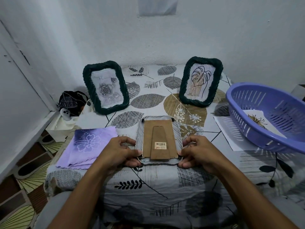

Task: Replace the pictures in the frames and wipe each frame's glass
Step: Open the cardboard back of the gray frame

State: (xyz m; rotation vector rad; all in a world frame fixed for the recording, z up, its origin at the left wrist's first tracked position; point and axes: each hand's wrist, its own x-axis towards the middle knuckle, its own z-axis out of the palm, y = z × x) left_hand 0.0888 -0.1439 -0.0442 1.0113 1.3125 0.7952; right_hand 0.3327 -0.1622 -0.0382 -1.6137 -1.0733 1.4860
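White frame (159,139) face down at table's near edge, ribbed border, brown board back with tapered stand and barcode sticker. Left hand (121,152) pinching its left side, right hand (196,152) pinching right side. Folded purple cloth (89,145) just left. Two dark twisted-rim frames (106,87) (200,81) upright behind. Slotted purple plastic basket (270,116) right, prints inside and under.

I read the face-down frame (159,139) as matt brown fibreboard backing inside a ribbed, pale, glossy border. The two upright frames (105,87) (201,81) have dark green, rope-textured surrounds with reflective glass over paper prints. The lilac cloth (90,144) looks soft and matt, the basket (270,115) smooth slotted plastic, the table cover (148,103) printed fabric.
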